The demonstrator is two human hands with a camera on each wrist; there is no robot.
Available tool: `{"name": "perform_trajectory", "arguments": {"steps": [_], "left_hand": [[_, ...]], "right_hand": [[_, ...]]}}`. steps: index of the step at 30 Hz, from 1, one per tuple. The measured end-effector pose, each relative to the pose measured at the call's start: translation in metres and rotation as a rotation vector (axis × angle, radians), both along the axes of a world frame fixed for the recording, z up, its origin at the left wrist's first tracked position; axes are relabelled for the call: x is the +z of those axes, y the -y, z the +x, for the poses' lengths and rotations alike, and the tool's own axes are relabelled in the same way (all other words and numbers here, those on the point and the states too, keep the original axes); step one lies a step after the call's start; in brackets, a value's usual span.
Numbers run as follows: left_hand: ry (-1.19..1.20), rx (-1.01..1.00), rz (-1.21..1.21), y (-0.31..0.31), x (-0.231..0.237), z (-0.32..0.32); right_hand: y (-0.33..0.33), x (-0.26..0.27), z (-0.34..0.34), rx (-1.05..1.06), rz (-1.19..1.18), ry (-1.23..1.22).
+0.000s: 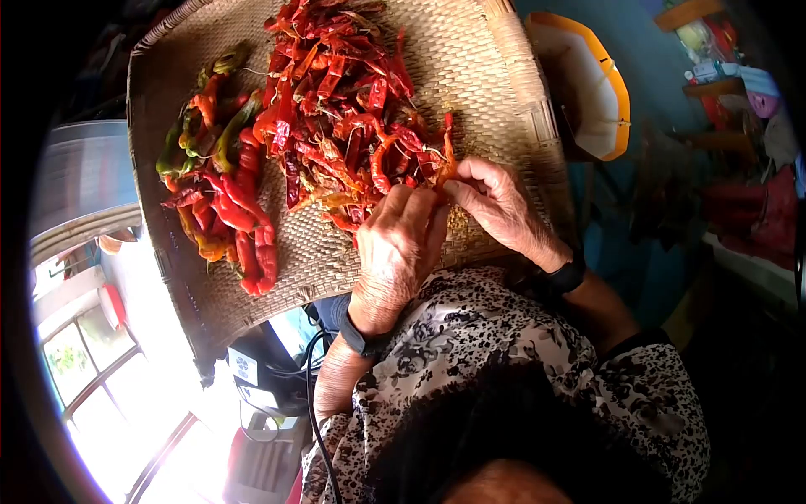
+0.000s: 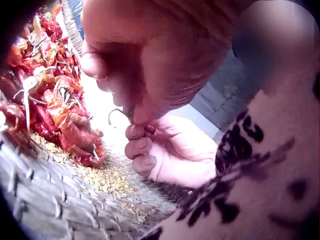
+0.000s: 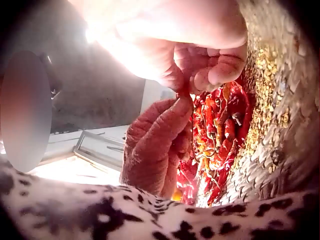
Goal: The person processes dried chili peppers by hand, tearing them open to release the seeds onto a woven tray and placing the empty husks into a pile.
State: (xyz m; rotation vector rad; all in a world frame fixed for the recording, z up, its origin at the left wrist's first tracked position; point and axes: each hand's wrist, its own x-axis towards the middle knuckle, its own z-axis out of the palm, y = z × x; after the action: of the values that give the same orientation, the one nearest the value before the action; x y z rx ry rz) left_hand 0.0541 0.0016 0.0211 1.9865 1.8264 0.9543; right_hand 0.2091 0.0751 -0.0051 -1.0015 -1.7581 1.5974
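My left hand [image 1: 395, 252] and right hand [image 1: 499, 210] meet at the near edge of a pile of dried red chili peppers [image 1: 336, 126]. Between their fingertips both pinch a red chili pepper [image 3: 184, 92], mostly covered by the fingers. A thin curved stem [image 2: 116, 114] pokes out beside the fingers in the left wrist view. The right hand [image 3: 200, 30] is above the left hand [image 3: 157, 145] in the right wrist view. Loose yellow seeds [image 2: 107, 180] lie scattered on the weave near the hands.
The peppers lie on a woven tray [image 1: 457, 50] with a raised rim. Fresher green and red peppers [image 1: 222, 193] form a separate group at its left. An orange-rimmed container [image 1: 617, 84] stands beyond the right edge. A black cable [image 1: 312, 395] hangs by the left arm.
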Motion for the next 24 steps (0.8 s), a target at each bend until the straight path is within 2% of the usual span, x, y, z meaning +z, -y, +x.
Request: {"name": "perform_trajectory", "arguments": {"steps": [2, 4, 6, 8, 10, 12, 13, 14, 16, 18, 19, 20, 21, 22, 24], "left_hand": [[-0.009, -0.039, -0.015, 0.001, 0.0, 0.0], [0.014, -0.027, -0.031, 0.001, 0.003, 0.0], [0.035, -0.014, -0.05, 0.002, 0.002, -0.003], [-0.102, 0.061, -0.029, -0.002, -0.007, -0.007], [-0.123, 0.051, 0.016, -0.009, -0.01, -0.007], [-0.222, 0.073, 0.017, -0.015, -0.012, -0.002], [-0.298, 0.075, -0.063, -0.017, -0.015, 0.0], [-0.297, 0.076, -0.063, -0.018, -0.018, 0.0], [-0.393, 0.043, 0.002, -0.02, -0.023, 0.001], [-0.363, 0.047, 0.018, -0.018, -0.021, 0.001], [-0.225, 0.083, -0.02, -0.015, -0.016, 0.002], [-0.088, 0.119, -0.06, -0.012, -0.011, 0.002], [0.024, 0.107, -0.061, -0.009, -0.007, 0.0], [0.023, 0.109, -0.064, -0.006, -0.004, -0.002], [0.306, 0.036, -0.075, -0.003, 0.002, -0.003]], "right_hand": [[-0.003, -0.001, 0.006, 0.025, 0.003, 0.078], [-0.008, 0.002, 0.015, 0.075, -0.091, -0.07], [-0.017, 0.014, 0.024, -0.072, -0.172, -0.153], [-0.037, 0.016, 0.042, -0.19, -0.264, -0.448], [-0.057, 0.015, 0.054, -0.384, -0.552, -0.941], [-0.065, 0.013, 0.065, -0.411, -0.616, -1.021], [-0.063, 0.01, 0.064, -0.414, -0.586, -0.922], [-0.056, 0.01, 0.056, -0.446, -0.561, -0.844], [-0.034, 0.014, 0.036, -0.366, -0.474, -0.607], [-0.02, 0.009, 0.027, -0.158, -0.297, -0.314], [-0.014, 0.006, 0.023, -0.114, -0.251, -0.113], [-0.01, 0.011, 0.019, -0.01, -0.099, 0.051], [-0.005, 0.007, 0.013, 0.053, -0.027, 0.022], [-0.001, 0.005, 0.007, 0.117, 0.047, -0.005], [0.002, 0.014, 0.003, 0.226, 0.081, 0.062]]}}
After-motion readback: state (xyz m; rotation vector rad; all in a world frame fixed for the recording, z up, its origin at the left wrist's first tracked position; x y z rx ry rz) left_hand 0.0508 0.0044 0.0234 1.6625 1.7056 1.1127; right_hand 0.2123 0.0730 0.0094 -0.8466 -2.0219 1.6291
